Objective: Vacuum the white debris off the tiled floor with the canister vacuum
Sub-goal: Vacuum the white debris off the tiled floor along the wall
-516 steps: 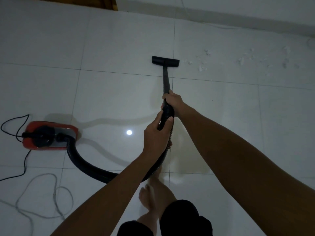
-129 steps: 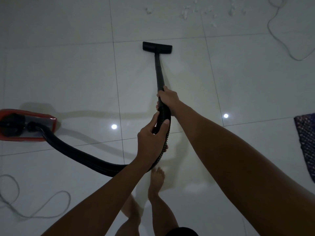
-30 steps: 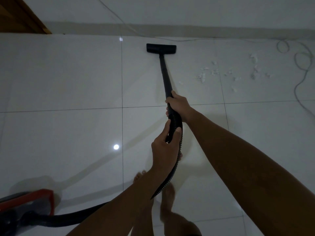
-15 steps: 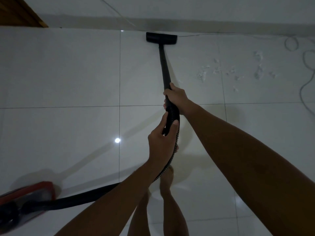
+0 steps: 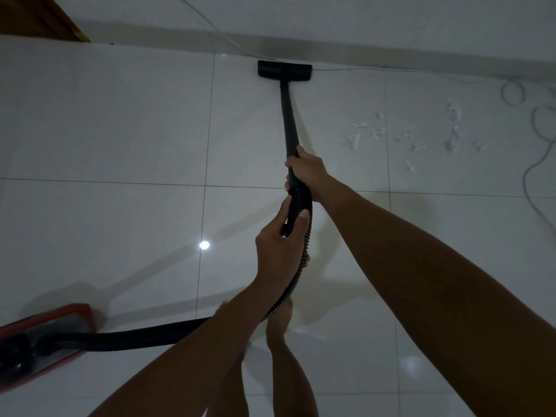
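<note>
The black floor nozzle [image 5: 284,72] rests on the white tiles right against the base of the far wall. Its black wand [image 5: 288,121] runs back to my right hand [image 5: 307,170], which grips the wand's lower end. Just behind it, my left hand [image 5: 278,251] grips the ribbed black hose [image 5: 299,203]. The hose curves down and left to the red canister vacuum [image 5: 45,338] at the lower left. Scattered white debris [image 5: 403,133] lies on the tiles to the right of the wand, apart from the nozzle.
A grey cord [image 5: 538,136] loops on the floor at the far right, beside the debris. A thin cable [image 5: 210,22] runs up the far wall [image 5: 391,31]. A wooden door frame [image 5: 39,16] shows at the top left. My bare feet [image 5: 278,323] stand below my hands.
Over the last second the nozzle has slid forward until it meets the wall. The canister has come a little further into view at the lower left.
</note>
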